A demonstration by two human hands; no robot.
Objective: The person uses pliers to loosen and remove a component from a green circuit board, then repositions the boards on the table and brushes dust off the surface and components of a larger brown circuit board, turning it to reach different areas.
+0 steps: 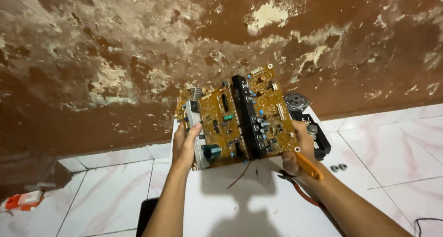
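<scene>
Head cam looks down at your two hands holding up a big tan circuit board (240,119) in front of a peeling brown wall (92,71), above the white marbled floor tiles (392,154).

Honestly, a lot is hidden here. The board covers most of your right hand (295,147), so you only see the thumb side curled round its lower right corner. That same hand also pinches pliers with orange handles (308,167); their jaws are tucked behind your fingers, so I can't tell how they stand. Behind the board's right edge a black device (318,135) with a round metal part pokes out, mostly blocked. Two small metal rings (338,167) lie on the tile just beside it. A red and white thing (23,201) at the far left is cut by the frame edge, too blurry to name.

Your left hand (184,145) is closed on the board's left edge, thumb on the silver heat sink (196,135).

The board faces you, component side up, tilted so its long axis runs from lower left to upper right. A black strip crosses its middle.
</scene>
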